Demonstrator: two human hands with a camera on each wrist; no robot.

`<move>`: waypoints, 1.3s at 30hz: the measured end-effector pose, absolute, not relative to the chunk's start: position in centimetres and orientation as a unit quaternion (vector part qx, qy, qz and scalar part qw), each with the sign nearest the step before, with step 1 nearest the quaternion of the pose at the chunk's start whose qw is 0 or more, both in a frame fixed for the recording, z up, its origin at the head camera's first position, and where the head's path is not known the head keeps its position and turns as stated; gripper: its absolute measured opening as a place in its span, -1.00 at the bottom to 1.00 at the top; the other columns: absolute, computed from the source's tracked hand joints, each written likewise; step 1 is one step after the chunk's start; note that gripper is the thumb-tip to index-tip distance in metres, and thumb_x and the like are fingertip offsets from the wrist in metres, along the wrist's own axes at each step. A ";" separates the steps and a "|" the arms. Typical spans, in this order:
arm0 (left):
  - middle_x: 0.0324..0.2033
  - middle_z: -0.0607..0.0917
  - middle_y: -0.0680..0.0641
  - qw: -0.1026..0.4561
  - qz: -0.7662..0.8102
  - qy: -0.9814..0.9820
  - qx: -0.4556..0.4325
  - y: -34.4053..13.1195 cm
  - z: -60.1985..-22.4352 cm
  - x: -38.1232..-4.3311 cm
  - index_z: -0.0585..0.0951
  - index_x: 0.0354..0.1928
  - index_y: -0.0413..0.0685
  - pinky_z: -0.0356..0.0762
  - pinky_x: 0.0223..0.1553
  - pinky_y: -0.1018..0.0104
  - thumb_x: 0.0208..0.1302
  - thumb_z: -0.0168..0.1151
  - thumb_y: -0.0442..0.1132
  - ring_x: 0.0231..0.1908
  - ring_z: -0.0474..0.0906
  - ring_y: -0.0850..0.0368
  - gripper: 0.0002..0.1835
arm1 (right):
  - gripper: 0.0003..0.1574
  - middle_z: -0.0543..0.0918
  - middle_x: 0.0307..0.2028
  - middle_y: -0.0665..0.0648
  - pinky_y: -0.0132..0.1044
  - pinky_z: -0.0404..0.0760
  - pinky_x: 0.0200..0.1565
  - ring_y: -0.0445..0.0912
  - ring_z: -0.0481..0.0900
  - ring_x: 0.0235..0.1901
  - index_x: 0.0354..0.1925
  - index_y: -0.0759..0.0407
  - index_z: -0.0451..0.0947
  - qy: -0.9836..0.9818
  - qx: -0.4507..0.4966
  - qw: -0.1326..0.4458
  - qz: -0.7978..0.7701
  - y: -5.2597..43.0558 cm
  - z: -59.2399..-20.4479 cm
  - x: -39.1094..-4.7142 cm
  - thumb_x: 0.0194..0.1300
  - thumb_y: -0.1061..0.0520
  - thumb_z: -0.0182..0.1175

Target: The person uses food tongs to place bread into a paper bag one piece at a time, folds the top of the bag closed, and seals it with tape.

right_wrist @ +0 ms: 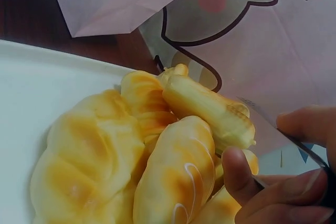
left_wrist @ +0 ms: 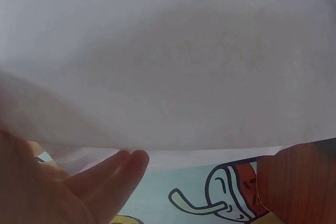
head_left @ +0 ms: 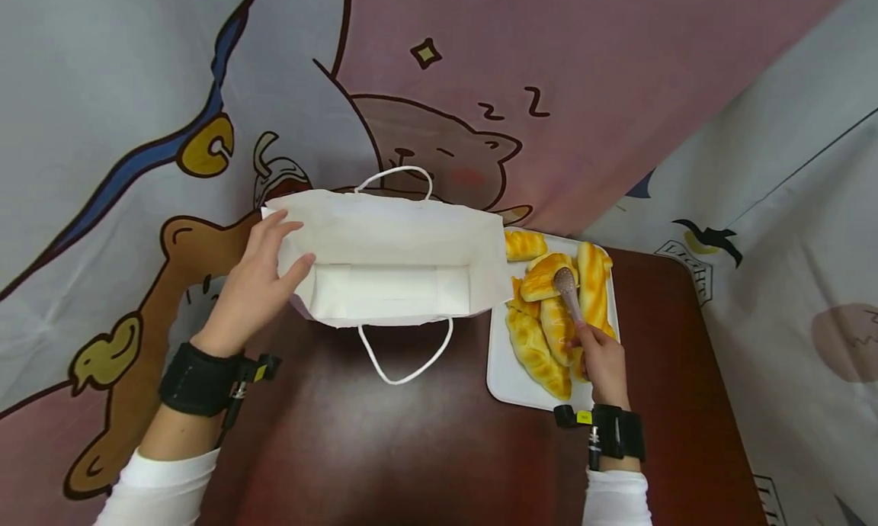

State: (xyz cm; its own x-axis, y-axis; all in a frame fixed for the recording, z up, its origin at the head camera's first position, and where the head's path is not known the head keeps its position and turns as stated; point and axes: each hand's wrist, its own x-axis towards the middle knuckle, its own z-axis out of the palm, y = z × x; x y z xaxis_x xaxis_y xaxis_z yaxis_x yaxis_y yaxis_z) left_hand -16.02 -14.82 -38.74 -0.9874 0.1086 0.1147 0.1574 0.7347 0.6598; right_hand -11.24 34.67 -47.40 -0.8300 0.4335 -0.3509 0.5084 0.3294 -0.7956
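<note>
A white paper bag (head_left: 398,229) with two rope handles stands with its mouth towards me. My left hand (head_left: 257,271) rests at the bag's left rim, thumb and fingers spread apart. The left wrist view shows fingertips (left_wrist: 135,162) touching the edge of the white paper (left_wrist: 184,77). On the right, my right hand (head_left: 600,358) grips a pair of tongs (head_left: 568,286) by the handle. Their speckled end lies over a bread roll (head_left: 542,274) in the pile. Whether the tongs clamp a roll (right_wrist: 207,111), I cannot tell.
Several golden breads (head_left: 538,351) lie heaped on a white tray (head_left: 504,373), right of the bag. All stand on a dark brown table (head_left: 384,450). A printed curtain (head_left: 590,68) hangs behind and beside it. One rope handle (head_left: 405,380) droops over the bag's near side.
</note>
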 end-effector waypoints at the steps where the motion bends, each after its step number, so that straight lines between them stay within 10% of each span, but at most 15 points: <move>1: 0.34 -0.09 0.05 0.037 -0.357 -0.931 -0.073 -14.8 -38.8 -16.0 0.16 0.28 -0.01 0.38 -0.21 -0.12 0.25 -0.07 0.12 0.12 0.23 -0.17 -0.37 | -0.27 0.55 -0.36 0.25 -0.32 0.23 -0.80 -0.20 0.16 -0.82 0.02 0.14 0.46 0.820 0.285 0.033 -0.495 34.7 -47.5 -11.4 0.14 -0.37 -0.03; 26: 0.33 -0.28 0.12 0.059 -0.386 -0.919 -0.058 -14.7 -39.1 -15.6 0.14 0.29 0.01 0.41 -0.27 -0.03 0.21 0.01 0.08 0.17 0.13 -0.17 -0.35 | -0.32 0.63 -0.35 0.22 -0.31 0.18 -0.83 -0.19 0.12 -0.85 0.03 0.09 0.49 0.834 0.273 -0.009 -0.480 34.1 -47.4 -11.6 0.15 -0.34 -0.01; 39: 0.31 -0.03 0.17 0.102 -0.398 -0.911 -0.043 -14.3 -38.8 -16.4 0.27 0.23 0.00 0.35 -0.21 0.04 0.25 -0.04 0.07 0.05 0.27 -0.01 -0.45 | -0.35 0.55 -0.42 0.23 -0.34 0.12 -0.86 -0.19 0.07 -0.88 0.05 0.17 0.45 0.791 0.281 -0.047 -0.542 33.6 -45.7 -10.4 0.17 -0.24 0.04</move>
